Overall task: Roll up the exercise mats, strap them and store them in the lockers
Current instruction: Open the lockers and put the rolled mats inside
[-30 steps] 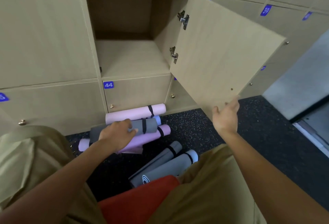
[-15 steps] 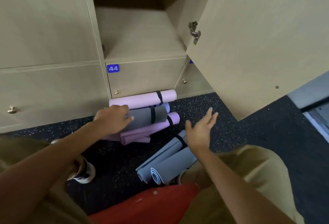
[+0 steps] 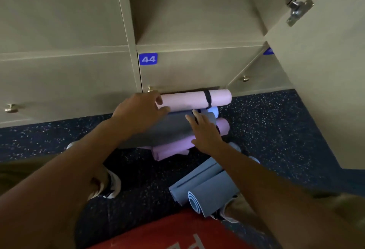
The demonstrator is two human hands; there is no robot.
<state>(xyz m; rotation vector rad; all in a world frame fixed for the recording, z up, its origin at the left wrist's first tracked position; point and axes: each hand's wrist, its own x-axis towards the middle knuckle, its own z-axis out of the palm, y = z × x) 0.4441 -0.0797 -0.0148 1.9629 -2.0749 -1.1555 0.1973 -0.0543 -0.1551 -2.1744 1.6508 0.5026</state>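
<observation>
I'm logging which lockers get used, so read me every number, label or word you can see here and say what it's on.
"44": white digits on a blue label at the top left corner of the closed beige locker door below the open locker.
Second blue label, right of it: mostly hidden behind the open door, unreadable.
White lettering on the red garment at the bottom edge: cut off, unreadable.

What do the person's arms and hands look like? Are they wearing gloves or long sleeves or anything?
No gloves and no long sleeves. Both forearms are bare all the way to the bottom of the picture, and the left hand and right hand are bare too. I see no watch, bracelet or ring on them. Lower down, a red top with a bit of white print shows.
</observation>
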